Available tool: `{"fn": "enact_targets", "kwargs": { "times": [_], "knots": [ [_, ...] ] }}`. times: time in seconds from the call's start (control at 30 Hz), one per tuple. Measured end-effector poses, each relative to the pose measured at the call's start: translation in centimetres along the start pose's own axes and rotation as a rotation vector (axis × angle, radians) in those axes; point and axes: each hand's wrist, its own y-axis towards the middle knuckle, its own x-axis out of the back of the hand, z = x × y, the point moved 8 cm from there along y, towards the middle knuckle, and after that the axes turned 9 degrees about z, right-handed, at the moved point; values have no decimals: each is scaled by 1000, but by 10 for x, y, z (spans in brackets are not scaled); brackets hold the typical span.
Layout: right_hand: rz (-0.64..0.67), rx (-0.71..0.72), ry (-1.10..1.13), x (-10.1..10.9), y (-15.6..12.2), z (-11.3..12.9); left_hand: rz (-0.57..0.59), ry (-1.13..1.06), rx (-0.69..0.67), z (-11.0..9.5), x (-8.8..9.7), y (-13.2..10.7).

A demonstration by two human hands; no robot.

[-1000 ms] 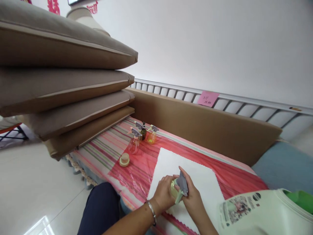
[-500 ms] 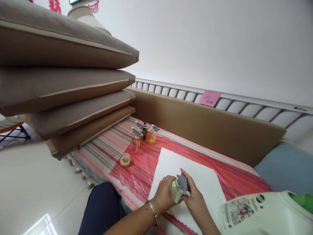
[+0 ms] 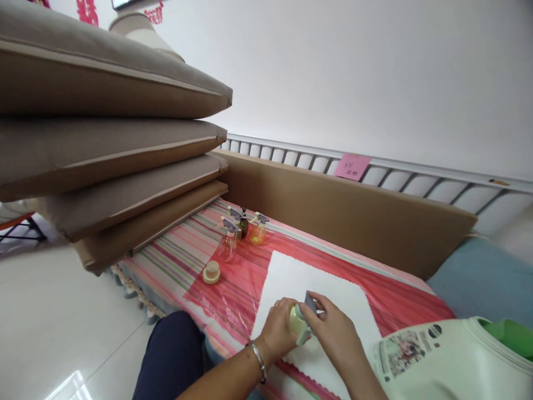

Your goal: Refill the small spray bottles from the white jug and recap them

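Note:
My left hand wraps round a small pale-green spray bottle held over a white cloth. My right hand pinches the bottle's grey trigger head from above. A bracelet sits on my left wrist. Three more small spray bottles stand farther back on the striped red cover, one pink, one dark, one yellow. A loose round pale-green cap lies near them.
Several brown cushions are stacked at the left, overhanging the bed edge. A brown padded board runs along the back. A large pale-green jug with a green lid sits at the lower right. White tiled floor lies to the left.
My right hand has turned over the trigger head, which now points more away and sits lower on the bottle. The view shifted slightly.

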Motion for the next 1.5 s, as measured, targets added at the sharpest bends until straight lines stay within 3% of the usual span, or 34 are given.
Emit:
{"fn": "enact_targets", "kwargs": {
  "times": [0.17,0.33,0.47,0.57,0.63,0.73,0.8,0.9,1.03,1.13,1.33,1.5],
  "knots": [
    [96,89,-309,4,7,11,9,1,5,3,-3,0],
    [116,85,-362,14,5,21,13,-23,1,3,-3,0],
    [96,171,-339,32,3,42,16,-40,-6,2,0,-1],
    [113,276,-144,57,2,51,7,-45,4,2,2,-2],
    [90,304,70,83,4,45,5,-48,10,3,3,-2],
    [-85,261,364,124,11,15,13,-50,10,2,3,-2],
    [-173,209,628,133,20,-13,19,-48,9,1,2,-2],
    [-78,96,923,100,42,-45,24,-40,5,0,1,-4],
    [188,-22,909,22,73,-54,37,-36,-15,-3,0,-9],
    [325,-64,865,-21,96,-50,61,-33,-41,-6,-2,-12],
    [457,-85,790,-61,135,-37,101,-60,-59,-6,-3,-14],
    [565,-45,822,-90,140,-22,105,-84,-24,2,-4,-11]
  ]
}}
